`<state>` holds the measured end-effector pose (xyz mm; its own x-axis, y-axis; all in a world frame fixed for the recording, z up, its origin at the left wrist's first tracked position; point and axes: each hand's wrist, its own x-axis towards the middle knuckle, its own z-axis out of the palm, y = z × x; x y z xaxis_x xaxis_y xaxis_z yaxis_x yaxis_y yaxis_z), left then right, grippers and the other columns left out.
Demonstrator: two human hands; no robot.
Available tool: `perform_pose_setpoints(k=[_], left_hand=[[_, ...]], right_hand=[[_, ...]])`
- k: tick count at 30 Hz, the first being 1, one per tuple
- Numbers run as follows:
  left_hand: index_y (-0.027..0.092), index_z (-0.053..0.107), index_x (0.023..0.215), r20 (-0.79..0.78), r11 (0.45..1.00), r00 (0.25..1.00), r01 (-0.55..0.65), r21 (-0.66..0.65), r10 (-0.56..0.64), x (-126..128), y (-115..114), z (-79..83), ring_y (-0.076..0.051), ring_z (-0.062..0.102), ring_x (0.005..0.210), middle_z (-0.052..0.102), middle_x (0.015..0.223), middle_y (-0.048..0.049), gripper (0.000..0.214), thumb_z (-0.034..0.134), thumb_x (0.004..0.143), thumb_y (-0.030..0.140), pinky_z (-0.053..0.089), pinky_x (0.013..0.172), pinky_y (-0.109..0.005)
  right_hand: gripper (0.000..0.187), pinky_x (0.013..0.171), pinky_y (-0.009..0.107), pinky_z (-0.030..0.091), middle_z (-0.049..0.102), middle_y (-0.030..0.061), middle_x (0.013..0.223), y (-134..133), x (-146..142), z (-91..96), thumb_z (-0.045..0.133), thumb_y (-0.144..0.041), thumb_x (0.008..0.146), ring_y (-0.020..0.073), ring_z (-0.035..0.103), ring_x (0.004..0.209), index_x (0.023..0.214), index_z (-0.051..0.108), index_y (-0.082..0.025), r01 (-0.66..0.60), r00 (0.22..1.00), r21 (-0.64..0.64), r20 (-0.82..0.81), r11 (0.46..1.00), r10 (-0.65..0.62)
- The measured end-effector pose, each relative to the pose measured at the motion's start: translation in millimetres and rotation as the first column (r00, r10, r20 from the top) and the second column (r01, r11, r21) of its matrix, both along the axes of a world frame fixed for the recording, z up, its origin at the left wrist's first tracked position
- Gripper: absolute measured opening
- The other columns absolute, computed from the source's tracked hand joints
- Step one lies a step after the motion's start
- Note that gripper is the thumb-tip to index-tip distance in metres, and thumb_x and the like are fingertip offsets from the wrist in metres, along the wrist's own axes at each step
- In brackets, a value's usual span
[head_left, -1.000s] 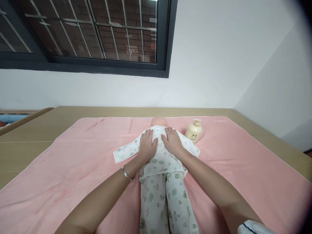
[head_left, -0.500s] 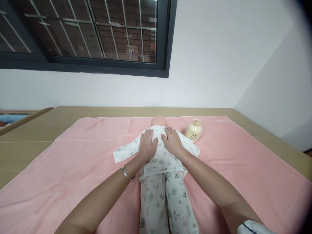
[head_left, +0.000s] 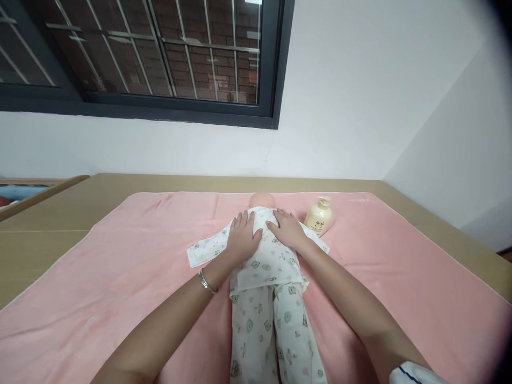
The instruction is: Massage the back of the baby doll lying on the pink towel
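Note:
A baby doll in a white top point(head_left: 267, 266) and matching trousers point(head_left: 253, 325), both printed with small green and brown figures, lies stretched out in the middle. Its smooth, bare head point(head_left: 262, 200) points away from me, and no face shows. My left hand point(head_left: 243, 237) rests flat on the left side of the upper body, fingers extended. On the other side, my right hand point(head_left: 288, 229) lies flat near the shoulder. Neither hand grasps anything. The sleeves reach out to both sides, the right one partly covered by my forearm.
Beneath the doll spreads a pink blanket point(head_left: 120, 277) on a wooden surface point(head_left: 52, 240). A cream pump bottle point(head_left: 319, 217) stands beside the right sleeve. Behind are a white wall point(head_left: 340, 106) and a dark-framed window point(head_left: 180, 109) with bars.
My right hand has shifted slightly to the right on the top, and my left hand has moved very little. The view has shifted slightly; both hands stay on the doll.

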<state>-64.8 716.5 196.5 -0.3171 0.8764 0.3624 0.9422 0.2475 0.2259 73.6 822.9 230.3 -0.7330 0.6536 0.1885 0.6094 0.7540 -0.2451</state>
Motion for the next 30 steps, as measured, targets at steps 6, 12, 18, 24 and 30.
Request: perform_pose_setpoints(k=[6,12,18,24,30], left_hand=[[0.01,0.048,0.145,0.031,0.999,0.999,-0.006,-0.047,0.008,19.6,-5.6,13.9,-0.037,0.036,0.144,0.045,0.151,-0.0189,0.058,0.039,0.089,0.009,0.02,0.119,-0.064],[0.008,0.051,0.141,0.194,0.993,0.981,0.001,0.115,-0.023,7.6,7.9,-10.8,-0.034,0.034,0.146,0.043,0.152,-0.0197,0.049,0.035,0.095,0.015,0.028,0.118,-0.06],[0.007,0.057,0.132,0.006,0.941,1.0,0.017,0.337,-0.02,5.0,10.8,-23.4,-0.04,0.049,0.133,0.057,0.137,-0.0234,0.046,0.039,0.1,0.035,0.04,0.108,-0.061],[0.012,0.066,0.111,-0.178,0.852,0.962,0.268,0.45,-0.209,9.3,2.3,-19.2,-0.026,0.065,0.11,0.07,0.112,-0.0159,0.033,0.036,0.098,0.018,0.051,0.102,-0.045],[0.001,0.048,0.138,0.092,0.972,0.994,-0.077,0.223,0.058,3.4,13.5,-20.6,-0.039,0.04,0.14,0.047,0.147,-0.0246,0.057,0.051,0.092,0.035,0.029,0.118,-0.058]], right_hand=[[0.058,0.121,0.048,0.022,0.035,0.0262,0.153,-46.3,-5.2,-12.3,0.033,-0.03,0.104,0.0358,0.03,0.145,0.15,0.036,0.004,0.0,0.998,0.141,0.059,0.99,-0.008],[0.066,0.123,0.04,0.021,0.034,0.022,0.155,-17.9,-4.3,-9.9,0.037,-0.044,0.104,0.0316,0.027,0.147,0.151,0.036,0.001,-0.035,0.999,0.032,0.009,0.999,0.035],[0.056,0.121,0.044,0.024,0.04,0.0202,0.152,-15.8,-7.8,-11.0,0.035,-0.036,0.104,0.0321,0.034,0.143,0.148,0.042,-0.001,0.034,0.999,0.084,0.016,0.996,-0.036],[0.049,0.117,0.043,0.028,0.046,0.0226,0.147,-46.4,-7.7,-13.9,0.036,-0.021,0.1,0.0324,0.04,0.139,0.143,0.048,0.0,-0.02,0.999,0.216,0.044,0.976,0.011],[0.058,0.119,0.046,0.021,0.039,0.015,0.154,-1.5,-8.2,-11.2,0.038,-0.046,0.103,0.0305,0.031,0.145,0.147,0.044,-0.008,0.063,0.997,-0.024,-0.041,0.998,-0.064]])
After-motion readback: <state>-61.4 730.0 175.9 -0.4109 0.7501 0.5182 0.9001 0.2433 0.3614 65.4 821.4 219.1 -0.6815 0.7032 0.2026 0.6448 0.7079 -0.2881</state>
